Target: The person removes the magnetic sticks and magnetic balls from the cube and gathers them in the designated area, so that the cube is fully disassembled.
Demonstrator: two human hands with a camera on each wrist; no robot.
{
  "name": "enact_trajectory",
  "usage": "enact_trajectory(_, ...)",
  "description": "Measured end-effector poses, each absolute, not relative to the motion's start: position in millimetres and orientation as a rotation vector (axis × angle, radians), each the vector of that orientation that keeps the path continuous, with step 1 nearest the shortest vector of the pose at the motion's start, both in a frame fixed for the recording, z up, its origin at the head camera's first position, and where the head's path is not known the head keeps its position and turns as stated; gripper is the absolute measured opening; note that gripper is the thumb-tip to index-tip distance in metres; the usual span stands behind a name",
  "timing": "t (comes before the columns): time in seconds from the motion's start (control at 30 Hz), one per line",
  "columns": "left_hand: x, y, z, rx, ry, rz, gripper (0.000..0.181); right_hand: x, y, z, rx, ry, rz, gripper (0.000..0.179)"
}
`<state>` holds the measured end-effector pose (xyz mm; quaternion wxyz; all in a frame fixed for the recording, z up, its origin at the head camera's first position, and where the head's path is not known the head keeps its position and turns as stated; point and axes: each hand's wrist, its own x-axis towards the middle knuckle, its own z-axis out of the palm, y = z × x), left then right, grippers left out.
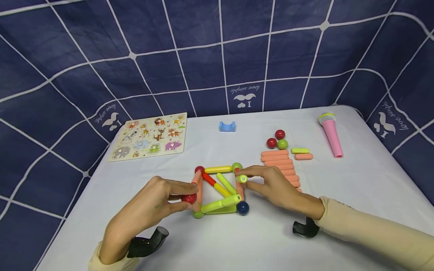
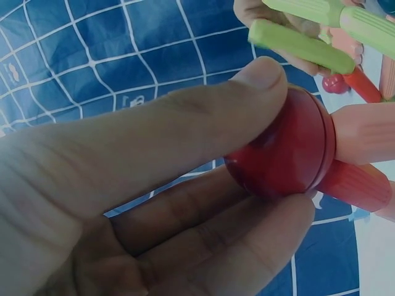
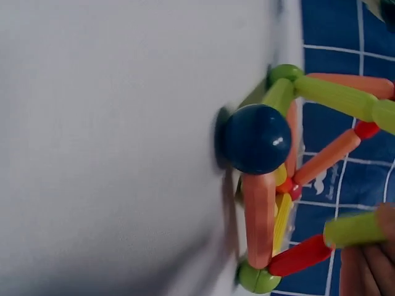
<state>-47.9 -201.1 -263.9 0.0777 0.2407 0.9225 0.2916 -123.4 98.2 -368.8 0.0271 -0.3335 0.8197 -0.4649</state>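
My left hand (image 1: 154, 197) pinches a glossy red ball (image 2: 278, 151) between thumb and fingers. An orange rod (image 2: 364, 132) and a red rod (image 2: 355, 185) meet that raised ball. Below is a frame of rods and balls on the table, with a dark blue ball (image 1: 242, 207), a green ball (image 1: 198, 215) and a yellow rod (image 1: 218, 169). My right hand (image 1: 271, 184) pinches a light green rod (image 3: 352, 229). Its end meets a red rod (image 3: 302, 254) slanting up from another green ball (image 3: 259, 277). Joined green rods (image 1: 222, 203) lean up from the front left corner.
An animal puzzle board (image 1: 149, 137) lies back left, a light blue cradle-shaped piece (image 1: 227, 127) at the back. Right of the frame are several orange rods (image 1: 279, 162), loose balls (image 1: 280, 134) and a pink toy microphone (image 1: 332, 135). Black wrist mounts (image 1: 149, 242) sit under both wrists.
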Motion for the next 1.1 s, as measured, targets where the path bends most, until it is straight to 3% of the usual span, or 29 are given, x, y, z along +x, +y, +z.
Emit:
enact_trajectory(0.17, -48, -201, -265, 0.717, 2.770, 0.872, 0.035, -124, 106, -367, -0.858, 2.440, -1.461, 0.016)
enact_trajectory(0.43, -48, -202, -266, 0.738, 2.764, 0.878, 0.035, -119, 140, -364, -0.572, 2.452, -1.495, 0.036)
enact_trajectory(0.57, -49, -204, -265, 0.738, 2.771, 0.869, 0.035, -116, 159, -363, -0.510, 2.484, -1.482, 0.026)
enact_trajectory(0.87, -49, -205, -262, 0.717, 2.752, 0.897, 0.035, -105, 190, -372, -0.669, 2.710, -1.120, 0.018)
enact_trajectory(1.1, -49, -204, -263, 0.728, 2.746, 0.899, 0.037, -96, 193, -390, -1.184, 2.923, -0.804, 0.023)
